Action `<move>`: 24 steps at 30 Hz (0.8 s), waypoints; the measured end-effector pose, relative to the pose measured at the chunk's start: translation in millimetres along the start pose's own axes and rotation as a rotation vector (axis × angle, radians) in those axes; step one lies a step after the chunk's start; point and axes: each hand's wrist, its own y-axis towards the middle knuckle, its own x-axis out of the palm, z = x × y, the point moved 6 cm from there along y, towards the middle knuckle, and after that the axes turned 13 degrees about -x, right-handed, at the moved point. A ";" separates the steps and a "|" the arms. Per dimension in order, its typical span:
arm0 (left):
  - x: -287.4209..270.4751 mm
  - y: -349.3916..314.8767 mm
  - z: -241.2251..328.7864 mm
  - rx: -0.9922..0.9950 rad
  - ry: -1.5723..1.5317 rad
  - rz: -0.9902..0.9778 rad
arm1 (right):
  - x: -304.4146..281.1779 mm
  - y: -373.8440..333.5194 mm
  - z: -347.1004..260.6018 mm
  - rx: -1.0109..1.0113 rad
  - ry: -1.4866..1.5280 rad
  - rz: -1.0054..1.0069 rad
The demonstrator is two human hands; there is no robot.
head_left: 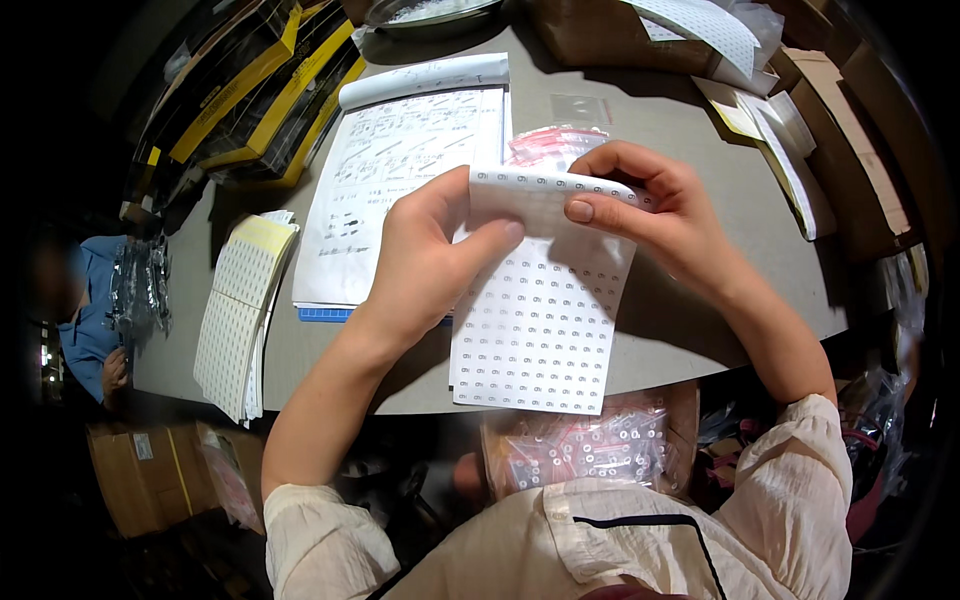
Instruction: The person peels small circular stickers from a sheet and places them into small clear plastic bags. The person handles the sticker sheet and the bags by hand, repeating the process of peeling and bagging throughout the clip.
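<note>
A white sheet of small printed labels (535,330) hangs between my two hands over the near part of the table. Its top edge is bent over toward me. My left hand (425,250) grips the sheet's upper left, thumb on the front and fingers hidden behind. At the upper right, my right hand (650,205) pinches the folded edge between thumb and fingers. Just beyond the sheet lies a pile of small clear zip bags with red stripes (555,145), partly covered by the sheet and my right hand.
Handwritten papers (350,215) lie left of the sheet, beside a stack of label sheets (243,300). Black-and-yellow boxes (270,100) stand far left; cardboard boxes (850,140) line the right. Below the table edge, an open carton holds bagged white rings (585,445). A person in blue (95,310) sits left.
</note>
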 end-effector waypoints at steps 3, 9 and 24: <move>1.7 -0.8 1.8 -0.027 -0.096 -0.073 | -1.6 -2.7 1.3 -0.005 -0.024 0.005; -0.4 0.8 -3.5 -0.091 -0.231 -0.098 | 2.6 -5.0 4.6 0.009 -0.034 -0.057; -10.9 -14.5 22.1 0.557 0.240 0.213 | -38.2 13.0 -1.4 -0.040 0.032 0.111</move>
